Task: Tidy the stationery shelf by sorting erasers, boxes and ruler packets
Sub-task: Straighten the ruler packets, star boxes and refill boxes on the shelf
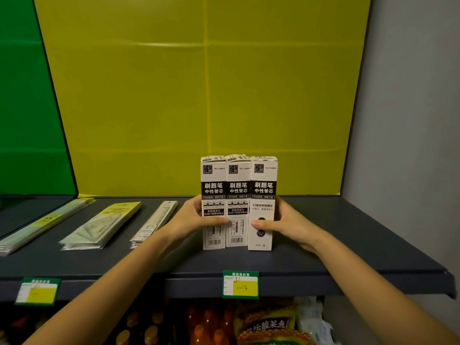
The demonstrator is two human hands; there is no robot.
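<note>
From your head camera, you are looking at a dark grey metal shelf (pixel 348 232). Three tall white and black cardboard boxes (pixel 238 185) stand up straight on it. They are in a row, side by side and touching. They stand closer to the front edge of the shelf than to the back edge.

Your left hand (pixel 191 217) holds the left side of the row, with its thumb lying across the front of the left box. Your right hand (pixel 291 222) holds the right side, with its thumb on the front of the right box. Your other fingers go behind the boxes, so you cannot see them. Both hands squeeze the row between them.

Toward the left end of the shelf, three piles of clear plastic ruler packets lie flat. One long pile (pixel 44 222) is far left. A pile with a yellow card top (pixel 104 225) is next to it. A thin pile (pixel 156 220) lies just beside your left hand.

Two green and yellow price tags hang on the front edge, one (pixel 240 285) below the boxes and one (pixel 37 291) toward the left.

Behind the shelf is a yellow back wall (pixel 199 95). A lower shelf holds orange bottles (pixel 206 324) and snack bags (pixel 266 324).
</note>
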